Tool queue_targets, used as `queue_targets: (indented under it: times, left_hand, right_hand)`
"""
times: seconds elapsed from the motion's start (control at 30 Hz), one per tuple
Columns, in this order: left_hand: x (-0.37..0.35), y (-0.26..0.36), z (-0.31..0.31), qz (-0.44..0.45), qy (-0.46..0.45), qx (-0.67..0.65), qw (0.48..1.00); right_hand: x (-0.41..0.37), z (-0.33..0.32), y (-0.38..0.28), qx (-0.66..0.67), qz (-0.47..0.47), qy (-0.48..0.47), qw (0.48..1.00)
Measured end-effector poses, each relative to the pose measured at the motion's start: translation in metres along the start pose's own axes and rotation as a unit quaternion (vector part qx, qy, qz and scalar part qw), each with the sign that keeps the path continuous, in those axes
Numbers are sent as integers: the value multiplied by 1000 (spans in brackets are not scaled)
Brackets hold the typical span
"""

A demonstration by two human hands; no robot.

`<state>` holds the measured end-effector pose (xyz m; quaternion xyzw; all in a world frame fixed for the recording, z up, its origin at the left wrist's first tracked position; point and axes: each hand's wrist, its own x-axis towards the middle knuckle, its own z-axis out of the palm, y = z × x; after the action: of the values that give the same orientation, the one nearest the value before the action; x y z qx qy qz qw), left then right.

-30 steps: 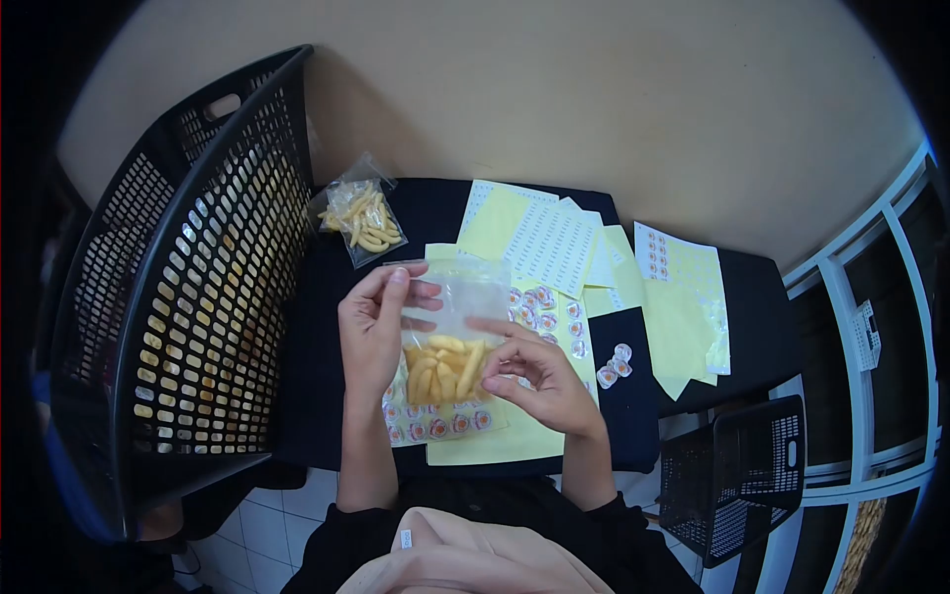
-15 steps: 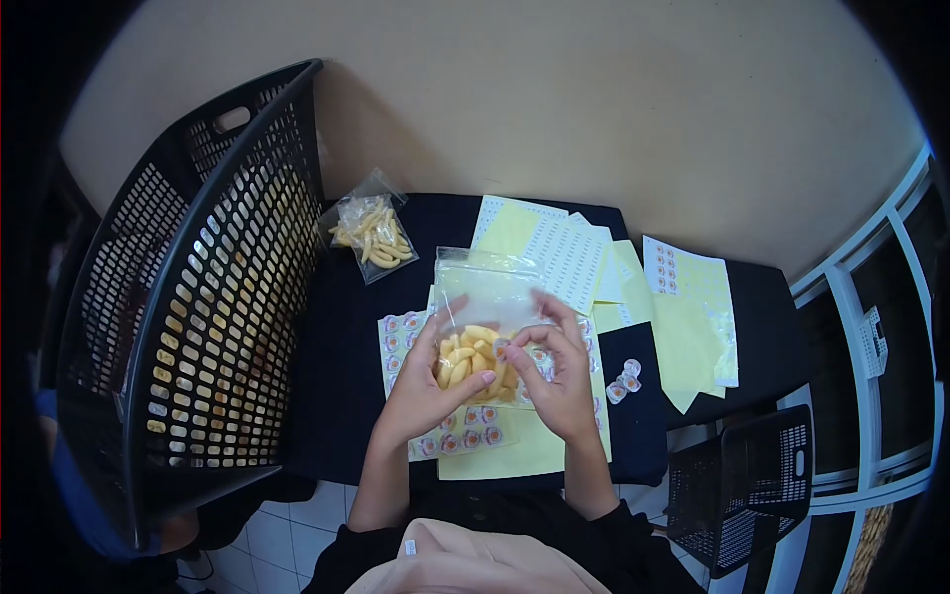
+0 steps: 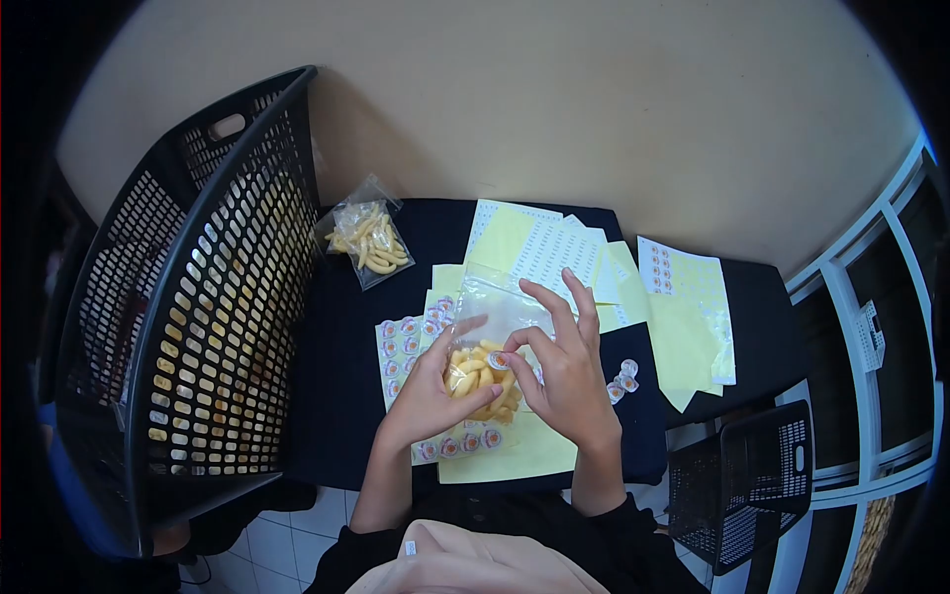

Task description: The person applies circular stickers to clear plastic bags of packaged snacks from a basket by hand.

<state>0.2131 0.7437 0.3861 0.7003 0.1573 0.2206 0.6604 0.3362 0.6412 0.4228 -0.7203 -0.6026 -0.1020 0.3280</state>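
Observation:
My left hand [image 3: 432,394] grips the left side of a clear zip bag [image 3: 507,309] with pale yellow curved snacks [image 3: 473,371] in its lower half. Thumb and index finger of my right hand [image 3: 569,381] pinch a small round sticker [image 3: 498,361] with an orange centre, right over the front of the bag. The other right fingers are raised and spread. Below the bag lie sticker sheets [image 3: 470,443] with rows of round labels, partly hidden by my hands and the bag. To the right, several loose round stickers [image 3: 625,379] sit on the dark tabletop.
A big black basket [image 3: 213,287] stands at the left, with yellowish contents showing through its holes. Filled snack bags [image 3: 371,238] rest at the table's back left. Yellow and white sheets [image 3: 554,247] spread along the back and right [image 3: 688,327]. A smaller black crate [image 3: 742,485] is at lower right.
My right hand has turned, its outer fingers lifting away from the bag's right side while the pinched sticker shows more face-on. My left hand still holds the bag, now tilted a little.

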Motion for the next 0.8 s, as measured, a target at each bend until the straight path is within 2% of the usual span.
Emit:
queue_targets:
  times: [0.23,0.33,0.4,0.53,0.6,0.73,0.8]
  left_hand:
    - [-6,4,1,37,-3,-47,998]
    - [-7,4,2,47,10,-94,994]
    - [-8,4,3,40,24,-114,992]
    - [-10,5,5,36,42,-94,994]
    - [-11,5,5,42,50,-90,994]
    - [-16,0,8,54,58,-117,990]
    - [-17,-2,10,67,62,-116,989]
  right_hand:
    - [-3,5,-5,24,-12,8,1000]
    - [-5,10,-8,50,-1,31,998]
    - [-8,13,-11,98,34,117,988]
    - [-14,18,-14,93,39,126,987]
    - [-16,23,-18,129,78,166,975]
    - [-21,26,-18,154,64,162,973]
    - [-22,31,-14,255,78,154,951]
